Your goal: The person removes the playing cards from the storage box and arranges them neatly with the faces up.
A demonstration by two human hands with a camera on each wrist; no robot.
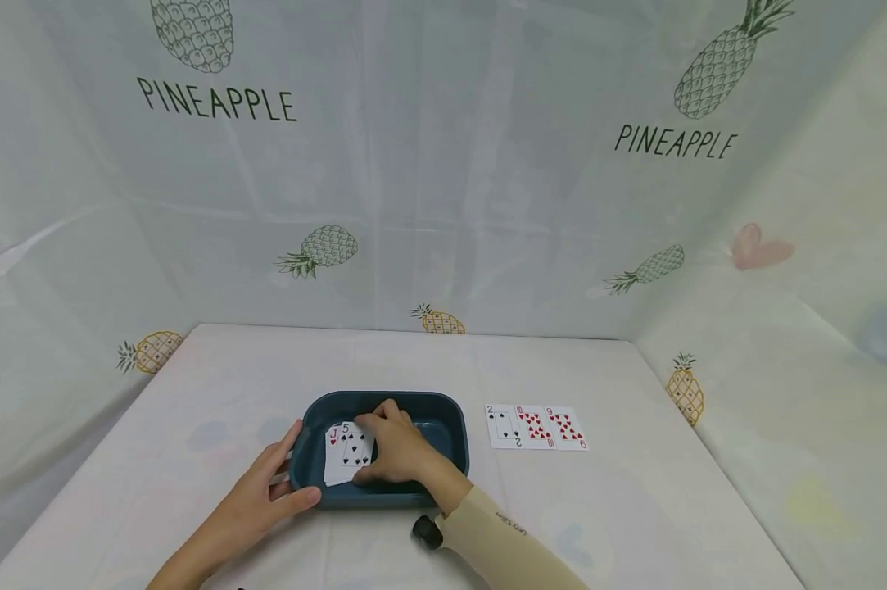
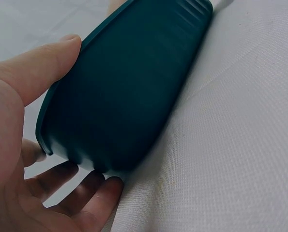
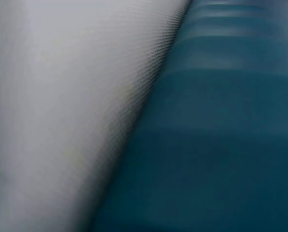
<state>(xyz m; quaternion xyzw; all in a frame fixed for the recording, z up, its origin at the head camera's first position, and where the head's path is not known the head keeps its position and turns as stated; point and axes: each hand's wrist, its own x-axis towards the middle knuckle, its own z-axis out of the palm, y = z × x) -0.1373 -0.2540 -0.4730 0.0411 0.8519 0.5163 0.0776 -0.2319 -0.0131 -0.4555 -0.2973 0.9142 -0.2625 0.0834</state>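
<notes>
A dark teal tray (image 1: 439,434) stands on the white-covered table, with its outer wall (image 2: 119,92) large in the left wrist view. My left hand (image 1: 259,492) holds its left end, thumb (image 2: 56,60) at the rim and the other fingers against the wall. Inside the tray, my right hand (image 1: 399,447) pinches a five of spades (image 1: 355,447) by its top and bottom edges. A jack of hearts (image 1: 332,447) shows under that card's left side. The right wrist view shows only the tray's side (image 3: 221,159) and the cloth, so the right hand is out of it.
Right of the tray, three face-up cards lie in a row: a two of spades (image 1: 501,428), a ten of hearts (image 1: 535,428) and a nine of hearts (image 1: 567,428). A pineapple-print curtain (image 1: 443,164) hangs behind the table. A black object (image 1: 427,532) sits by the right wrist.
</notes>
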